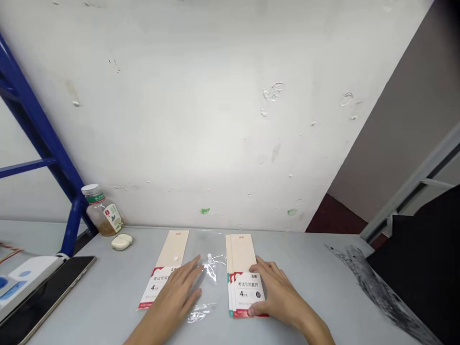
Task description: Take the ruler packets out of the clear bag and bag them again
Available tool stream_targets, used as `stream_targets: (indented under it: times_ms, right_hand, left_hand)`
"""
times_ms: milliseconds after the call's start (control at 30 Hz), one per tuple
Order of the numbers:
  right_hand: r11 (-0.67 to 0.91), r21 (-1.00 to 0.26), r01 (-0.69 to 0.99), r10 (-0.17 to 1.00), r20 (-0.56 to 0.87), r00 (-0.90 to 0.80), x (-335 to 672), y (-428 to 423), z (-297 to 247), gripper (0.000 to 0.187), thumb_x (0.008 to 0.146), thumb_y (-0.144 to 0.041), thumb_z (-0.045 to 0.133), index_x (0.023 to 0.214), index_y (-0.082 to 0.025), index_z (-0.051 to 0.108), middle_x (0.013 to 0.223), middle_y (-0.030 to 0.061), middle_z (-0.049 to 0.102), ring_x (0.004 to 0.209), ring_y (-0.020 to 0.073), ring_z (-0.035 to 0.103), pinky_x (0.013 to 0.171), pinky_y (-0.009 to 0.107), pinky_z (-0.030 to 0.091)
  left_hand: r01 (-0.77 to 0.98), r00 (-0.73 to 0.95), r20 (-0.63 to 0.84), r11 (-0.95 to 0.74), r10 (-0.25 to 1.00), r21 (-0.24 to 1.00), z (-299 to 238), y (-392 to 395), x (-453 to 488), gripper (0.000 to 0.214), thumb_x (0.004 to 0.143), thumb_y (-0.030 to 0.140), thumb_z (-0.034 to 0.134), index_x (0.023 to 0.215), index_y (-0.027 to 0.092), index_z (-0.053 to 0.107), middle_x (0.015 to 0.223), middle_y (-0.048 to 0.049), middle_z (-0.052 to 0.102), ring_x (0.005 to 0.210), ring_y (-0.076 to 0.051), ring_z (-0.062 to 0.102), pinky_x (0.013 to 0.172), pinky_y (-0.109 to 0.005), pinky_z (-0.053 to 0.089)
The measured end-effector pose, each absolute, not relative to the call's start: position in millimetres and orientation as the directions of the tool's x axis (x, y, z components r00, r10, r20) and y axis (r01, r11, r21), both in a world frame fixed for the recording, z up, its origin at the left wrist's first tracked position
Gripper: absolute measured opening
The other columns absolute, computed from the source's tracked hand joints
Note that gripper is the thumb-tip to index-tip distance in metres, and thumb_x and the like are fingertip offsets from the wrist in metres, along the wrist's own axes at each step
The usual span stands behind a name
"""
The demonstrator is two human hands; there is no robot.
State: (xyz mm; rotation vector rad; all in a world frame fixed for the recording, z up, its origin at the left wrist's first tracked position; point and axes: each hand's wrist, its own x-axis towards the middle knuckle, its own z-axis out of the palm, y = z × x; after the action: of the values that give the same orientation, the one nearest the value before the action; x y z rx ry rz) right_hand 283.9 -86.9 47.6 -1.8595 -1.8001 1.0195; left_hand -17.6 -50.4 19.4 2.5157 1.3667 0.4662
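On the grey table (305, 268) lie two sets of long beige cards with red-and-white printed ends. A single card (168, 258) sits to the left, and my left hand (178, 294) rests flat on its lower end, fingers stretched out. A small stack of cards (242, 261) lies to the right, with my right hand (278, 292) on its lower right corner, fingers curled over the edge. Between them a clear plastic sleeve (208, 282) with a white snap lies flat, partly under my left fingertips.
A glass jar (101, 211) with a white lid stands by the wall at the back left, a small cream case (121, 241) beside it. A dark tablet (46, 297) lies at the left edge near a blue frame (43, 139). Black-patterned material (381, 287) lies at right.
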Motion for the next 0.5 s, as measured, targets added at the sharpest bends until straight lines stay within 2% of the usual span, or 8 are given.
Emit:
stream_targets:
  times_ms: [67, 200, 333, 433, 500]
  right_hand:
    - [-0.132, -0.694, 0.707, 0.968, -0.245, -0.06, 282.8, -87.4, 49.9, 0.057, 0.052, -0.029, 0.08, 0.104, -0.029, 0.058, 0.127, 0.0026, 0.053, 0.115, 0.0308, 0.045, 0.091, 0.038, 0.04]
    - [-0.148, -0.759, 0.634, 0.976, -0.215, -0.028, 282.7, -84.5, 48.8, 0.035, 0.06, -0.021, 0.069, 0.091, -0.029, 0.053, 0.105, -0.0001, 0.057, 0.102, 0.0249, 0.05, 0.083, 0.032, 0.043]
    - [-0.141, -0.842, 0.521, 0.988, -0.154, 0.019, 287.0, -78.9, 42.2, 0.02, 0.067, -0.022, 0.062, 0.082, -0.027, 0.052, 0.095, -0.001, 0.057, 0.092, 0.0211, 0.052, 0.073, 0.028, 0.043]
    - [-0.147, -0.869, 0.472, 0.988, -0.149, 0.034, 289.1, -74.9, 35.5, 0.016, 0.073, -0.027, 0.061, 0.086, -0.027, 0.052, 0.075, -0.0038, 0.052, 0.071, 0.0173, 0.052, 0.062, 0.027, 0.04]
    - [-0.127, -0.912, 0.39, 0.992, -0.115, 0.054, 288.0, -73.2, 31.5, 0.026, 0.076, -0.032, 0.061, 0.1, -0.028, 0.052, 0.068, -0.0059, 0.049, 0.064, 0.0163, 0.051, 0.06, 0.028, 0.039]
  left_hand:
    - [0.744, 0.538, 0.147, -0.549, 0.83, 0.38, 25.0, -55.6, -9.1, 0.044, 0.096, 0.038, 0.046, 0.14, 0.035, 0.046, 0.151, -0.0006, 0.043, 0.133, -0.027, 0.045, 0.108, -0.045, 0.041]
    - [0.729, 0.533, 0.154, -0.544, 0.832, 0.416, 29.1, -58.2, -3.0, 0.038, 0.096, 0.036, 0.044, 0.133, 0.033, 0.054, 0.132, -0.0023, 0.062, 0.121, -0.027, 0.056, 0.101, -0.043, 0.048]
    - [0.736, 0.493, 0.225, -0.541, 0.84, 0.407, 25.5, -56.5, -2.3, 0.037, 0.096, 0.033, 0.043, 0.13, 0.031, 0.055, 0.131, -0.0047, 0.062, 0.113, -0.026, 0.061, 0.096, -0.041, 0.05]
    - [0.739, 0.501, 0.236, -0.553, 0.833, 0.384, 24.5, -56.4, 0.9, 0.035, 0.095, 0.031, 0.043, 0.126, 0.032, 0.058, 0.124, -0.0038, 0.065, 0.104, -0.025, 0.064, 0.09, -0.04, 0.051]
    - [0.752, 0.517, 0.203, -0.554, 0.832, 0.357, 25.9, -56.5, 4.0, 0.031, 0.095, 0.028, 0.041, 0.116, 0.031, 0.063, 0.113, -0.0037, 0.068, 0.095, -0.025, 0.065, 0.084, -0.04, 0.051]
